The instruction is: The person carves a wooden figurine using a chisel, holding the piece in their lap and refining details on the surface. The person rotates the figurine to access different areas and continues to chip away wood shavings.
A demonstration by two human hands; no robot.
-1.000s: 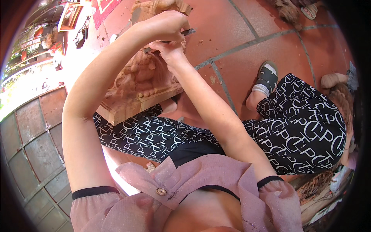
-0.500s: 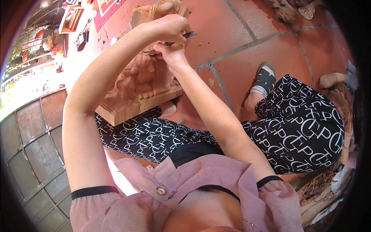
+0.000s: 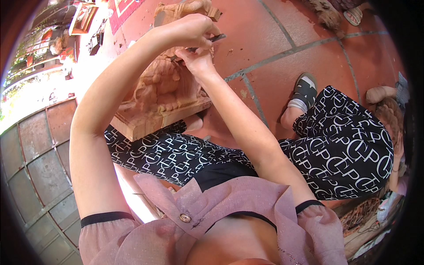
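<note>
A carved reddish-brown wooden figure (image 3: 161, 79) stands on a plain wooden base (image 3: 163, 118) beside my leg, at the upper left of centre. Near the top of the carving, both my hands are closed on a thin dark strip-like tool (image 3: 219, 38), whose exact kind I cannot make out. My left hand (image 3: 197, 30) grips it from above, knuckles up, and the dark end sticks out past the fingers to the right. Just below, my right hand (image 3: 198, 61) holds the tool with its thumb toward the carving. My left hand and forearm hide part of the carving.
Red floor tiles (image 3: 260, 53) with grey joints surround the carving, with small chips on them. Metal-framed panels (image 3: 42, 163) stand at the left. My sandalled foot (image 3: 304, 92) is right of centre. Brown carved pieces (image 3: 324, 15) lie at the far right; a wicker-like bundle (image 3: 360, 214) is at lower right.
Both hands keep their grip and have shifted only slightly, the left one a little upward. The tool's dark end has moved slightly to the right and up.
</note>
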